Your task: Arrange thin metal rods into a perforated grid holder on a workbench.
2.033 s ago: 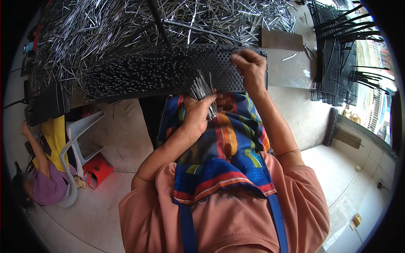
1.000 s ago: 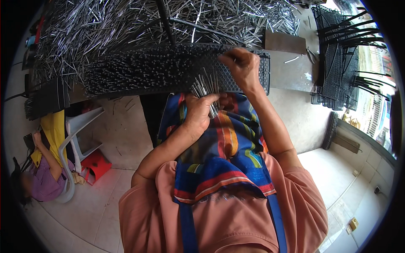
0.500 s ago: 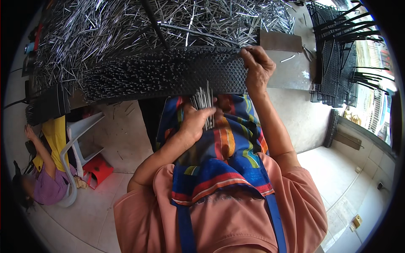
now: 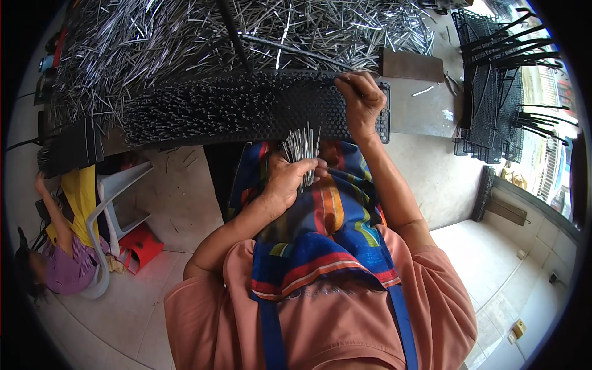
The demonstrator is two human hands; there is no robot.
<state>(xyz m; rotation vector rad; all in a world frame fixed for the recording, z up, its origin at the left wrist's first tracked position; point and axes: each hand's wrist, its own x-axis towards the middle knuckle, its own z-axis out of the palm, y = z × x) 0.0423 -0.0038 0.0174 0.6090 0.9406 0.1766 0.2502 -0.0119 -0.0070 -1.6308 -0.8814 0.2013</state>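
My left hand (image 4: pixel 283 183) is closed around a bundle of thin metal strips (image 4: pixel 300 148), which stand roughly upright just in front of a long black perforated rack (image 4: pixel 308 114). Many slender pieces stand crowded in the rack's left and middle part; toward its right end the holes show bare. Over that right end is my right hand (image 4: pixel 364 108), its fingertips pinched together close to the rack's far edge. What the pinch holds, if anything, is too small to make out.
A large heap of loose metal strips (image 4: pixel 185 37) covers the bench behind the rack. A brown block (image 4: pixel 412 65) and pliers (image 4: pixel 453 83) lie right of it. Black mesh racks with rods (image 4: pixel 493 105) stand far right. At left, another person (image 4: pixel 71 265) sits near a dark panel (image 4: pixel 68 151).
My right hand has shifted left, uncovering the rack's right end. My left hand stays nearly in place with the strips. The other person's arm at the left has moved slightly.
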